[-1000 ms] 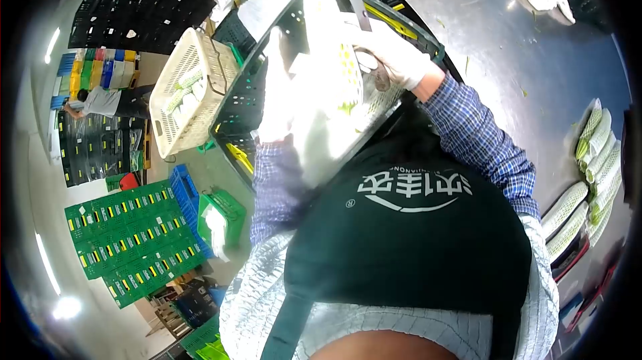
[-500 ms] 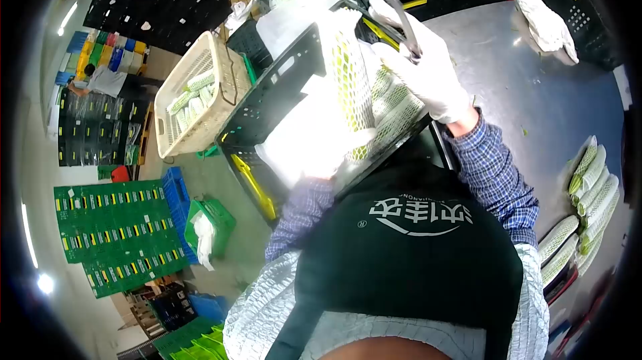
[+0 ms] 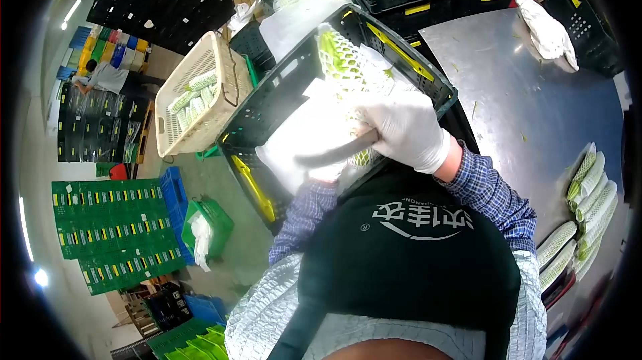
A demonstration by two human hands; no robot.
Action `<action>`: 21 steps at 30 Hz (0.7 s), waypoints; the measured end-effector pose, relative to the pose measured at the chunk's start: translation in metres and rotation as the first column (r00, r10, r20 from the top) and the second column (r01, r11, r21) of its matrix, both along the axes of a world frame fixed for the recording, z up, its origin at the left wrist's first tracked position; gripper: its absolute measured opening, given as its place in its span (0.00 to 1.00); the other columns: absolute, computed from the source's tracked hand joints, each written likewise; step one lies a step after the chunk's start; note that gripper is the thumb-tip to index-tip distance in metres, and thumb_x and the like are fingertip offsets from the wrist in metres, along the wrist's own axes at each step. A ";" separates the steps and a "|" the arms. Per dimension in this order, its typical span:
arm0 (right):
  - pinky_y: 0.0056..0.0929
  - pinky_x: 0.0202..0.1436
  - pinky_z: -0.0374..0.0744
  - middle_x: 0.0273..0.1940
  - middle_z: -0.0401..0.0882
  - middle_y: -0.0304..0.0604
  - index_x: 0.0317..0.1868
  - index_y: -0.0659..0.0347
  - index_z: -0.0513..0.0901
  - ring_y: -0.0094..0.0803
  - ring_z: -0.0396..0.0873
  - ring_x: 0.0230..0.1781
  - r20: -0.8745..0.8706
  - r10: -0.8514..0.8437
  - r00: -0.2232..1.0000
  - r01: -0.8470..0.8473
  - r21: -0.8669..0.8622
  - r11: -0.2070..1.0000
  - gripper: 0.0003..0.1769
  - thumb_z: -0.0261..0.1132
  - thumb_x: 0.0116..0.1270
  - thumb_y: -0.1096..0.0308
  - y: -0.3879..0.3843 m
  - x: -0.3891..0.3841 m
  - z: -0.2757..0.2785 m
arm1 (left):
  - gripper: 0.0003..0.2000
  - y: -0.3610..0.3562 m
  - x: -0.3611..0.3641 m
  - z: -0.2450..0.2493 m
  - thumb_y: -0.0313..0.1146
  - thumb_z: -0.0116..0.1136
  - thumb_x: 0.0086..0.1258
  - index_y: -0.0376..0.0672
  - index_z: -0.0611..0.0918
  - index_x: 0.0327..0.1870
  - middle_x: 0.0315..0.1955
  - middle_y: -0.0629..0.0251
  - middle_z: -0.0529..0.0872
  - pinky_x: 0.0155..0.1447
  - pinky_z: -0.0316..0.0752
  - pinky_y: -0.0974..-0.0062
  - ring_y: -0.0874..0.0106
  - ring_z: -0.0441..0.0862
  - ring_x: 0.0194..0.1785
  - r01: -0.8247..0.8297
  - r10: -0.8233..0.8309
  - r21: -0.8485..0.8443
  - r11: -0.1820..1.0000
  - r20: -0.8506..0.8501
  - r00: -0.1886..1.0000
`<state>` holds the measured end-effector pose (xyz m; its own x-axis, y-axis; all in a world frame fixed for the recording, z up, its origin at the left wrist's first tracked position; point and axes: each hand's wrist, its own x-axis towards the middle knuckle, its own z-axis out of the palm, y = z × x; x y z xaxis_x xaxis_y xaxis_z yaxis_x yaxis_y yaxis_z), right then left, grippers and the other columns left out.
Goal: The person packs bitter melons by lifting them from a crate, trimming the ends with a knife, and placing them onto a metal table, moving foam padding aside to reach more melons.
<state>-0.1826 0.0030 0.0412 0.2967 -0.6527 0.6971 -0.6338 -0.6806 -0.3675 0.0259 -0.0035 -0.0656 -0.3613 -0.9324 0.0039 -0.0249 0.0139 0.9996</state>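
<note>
The gloved right hand [image 3: 404, 129] gripped a knife [image 3: 334, 151] against a net-sleeved vegetable [image 3: 344, 59] over the black crate [image 3: 267, 102], while the left hand [image 3: 319, 162] was washed out by glare, its grip unreadable.

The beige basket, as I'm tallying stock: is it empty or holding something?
Holding something, not full: several net-wrapped green stalks lie inside the beige basket, with bare mesh showing around them.

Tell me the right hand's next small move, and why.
Probably lower the netted vegetable flat onto the white liner of the black crate: the right hand, also gripping a knife, holds it tilted over that liner.
</note>
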 end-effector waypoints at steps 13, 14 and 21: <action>0.36 0.29 0.78 0.22 0.78 0.40 0.31 0.54 0.85 0.39 0.82 0.23 -0.021 0.090 0.996 -0.088 0.060 0.994 0.05 0.68 0.57 0.64 0.001 0.010 -0.003 | 0.27 0.011 -0.020 0.013 0.31 0.76 0.59 0.37 0.80 0.61 0.55 0.53 0.84 0.58 0.78 0.65 0.64 0.80 0.56 0.047 0.244 -0.540 0.840 0.454 0.857; 0.36 0.29 0.78 0.22 0.78 0.40 0.31 0.54 0.85 0.39 0.82 0.23 -0.024 0.115 0.993 -0.115 0.028 0.993 0.04 0.67 0.57 0.64 0.001 0.012 -0.013 | 0.27 0.011 -0.021 0.013 0.30 0.76 0.59 0.36 0.80 0.60 0.55 0.53 0.84 0.57 0.78 0.65 0.64 0.81 0.55 0.017 0.222 -0.503 0.864 0.411 0.885; 0.34 0.33 0.80 0.29 0.84 0.46 0.42 0.57 0.84 0.41 0.85 0.27 -0.052 0.148 0.988 -0.104 0.484 0.869 0.08 0.67 0.63 0.67 0.010 -0.003 -0.001 | 0.25 0.003 -0.003 0.012 0.25 0.75 0.59 0.34 0.80 0.59 0.51 0.51 0.85 0.46 0.82 0.68 0.65 0.84 0.44 -0.100 0.102 0.025 0.995 -0.118 0.988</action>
<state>-0.1855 0.0128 0.0404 0.4427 -0.8528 0.2772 -0.5978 -0.5111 -0.6176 0.0227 -0.0007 -0.0532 -0.2635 -0.9644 0.0230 0.0939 -0.0019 0.9956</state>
